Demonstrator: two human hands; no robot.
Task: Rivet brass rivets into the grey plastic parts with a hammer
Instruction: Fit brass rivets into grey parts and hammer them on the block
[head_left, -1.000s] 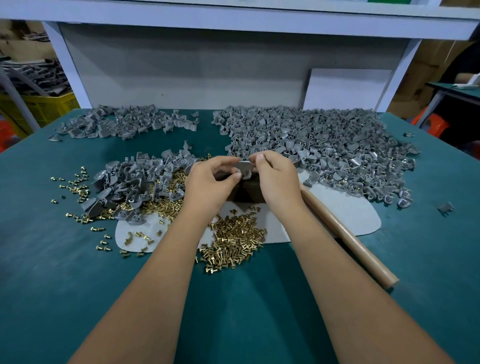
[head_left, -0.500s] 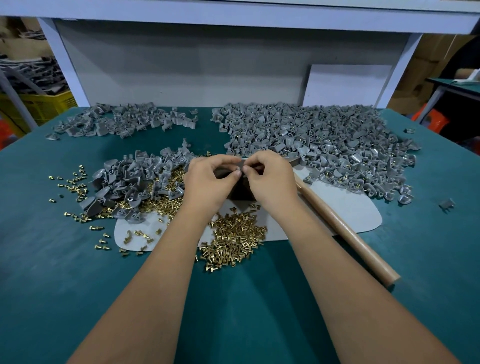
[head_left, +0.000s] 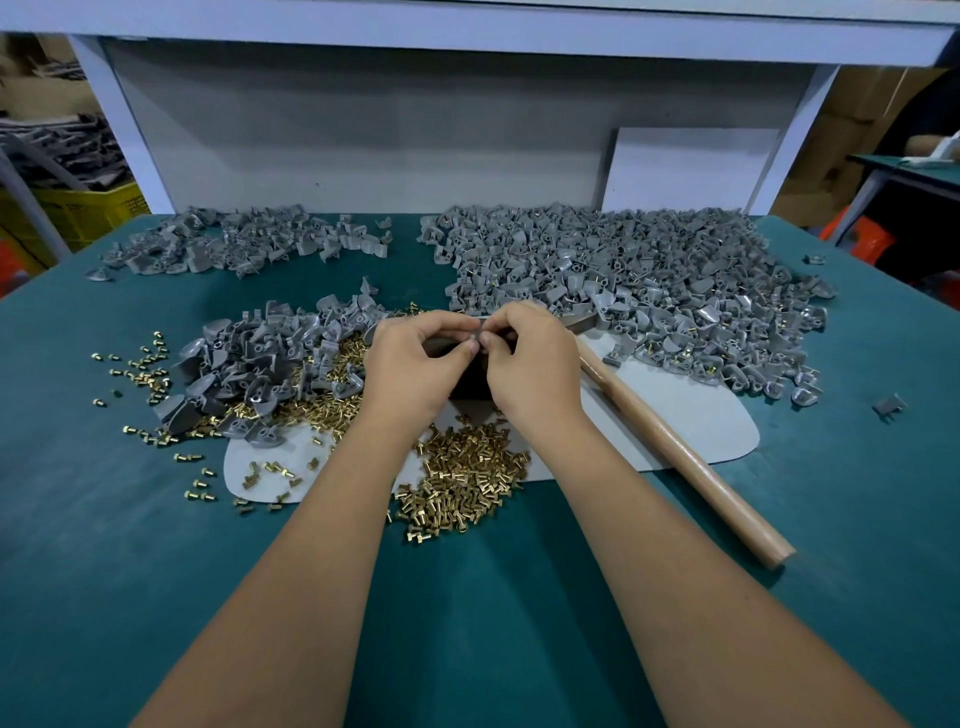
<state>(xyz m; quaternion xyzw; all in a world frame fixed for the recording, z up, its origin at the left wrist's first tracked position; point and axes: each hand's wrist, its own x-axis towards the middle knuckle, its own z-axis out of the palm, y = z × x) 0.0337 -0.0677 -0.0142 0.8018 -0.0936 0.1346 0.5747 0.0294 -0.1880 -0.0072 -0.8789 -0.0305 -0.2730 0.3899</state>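
Seen from above, over a green table; left hand and right hand meeting at centre, fingertips pinched together over a dark block, both sets of fingers curled narrow round something small and grey, most likely one plastic part; whether a rivet sits between the fingertips too small to tell. Hammer lying untouched just right of the right wrist, wooden handle angled toward the near right, head half buried at the edge of the big part pile. Loose brass rivets heaped just below the hands on a pale mat; smaller heap of parts mixed with rivets to the left; a third heap far left at the back.

Step in hand, by the look of it: seating a rivet in a part by finger, before any blow. Next move likely calls for setting the part steady on the block, keeping the left hand's pinch, freeing the right hand for the hammer, fingertips clear of the strike.
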